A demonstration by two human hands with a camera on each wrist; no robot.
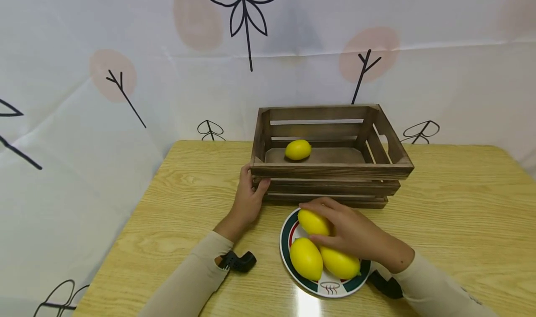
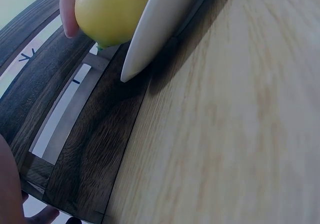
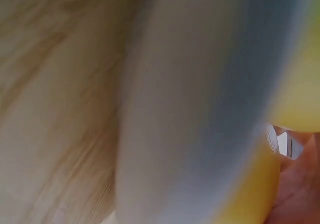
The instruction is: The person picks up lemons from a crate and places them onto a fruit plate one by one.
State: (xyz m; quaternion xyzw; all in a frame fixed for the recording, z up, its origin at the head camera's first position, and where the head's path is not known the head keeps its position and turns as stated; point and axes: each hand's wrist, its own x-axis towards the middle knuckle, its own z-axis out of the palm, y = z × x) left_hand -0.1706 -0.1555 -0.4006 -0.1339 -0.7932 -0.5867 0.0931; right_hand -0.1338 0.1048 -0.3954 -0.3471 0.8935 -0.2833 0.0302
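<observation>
My left hand [image 1: 247,198] grips the near left corner of a brown slatted wooden crate [image 1: 331,171], thumb on its front. One lemon [image 1: 298,150] lies inside, toward the left. Just in front of the crate is a round plate [image 1: 284,247] with a green and white rim, bearing three lemons. Over the plate, my right hand [image 1: 349,228] holds the rearmost lemon [image 1: 313,223] between thumb and fingers. The front left lemon [image 1: 306,259] and the front right lemon [image 1: 340,262] lie beside it, the latter partly under the hand. In the left wrist view, fingers [image 2: 67,4] touch the held lemon's side.
The light wooden table [image 1: 188,191] runs out to both sides of the crate and plate. A patterned white cloth [image 1: 301,79] hangs behind the table and along the left. Black wrist straps [image 1: 238,262] show at both cuffs.
</observation>
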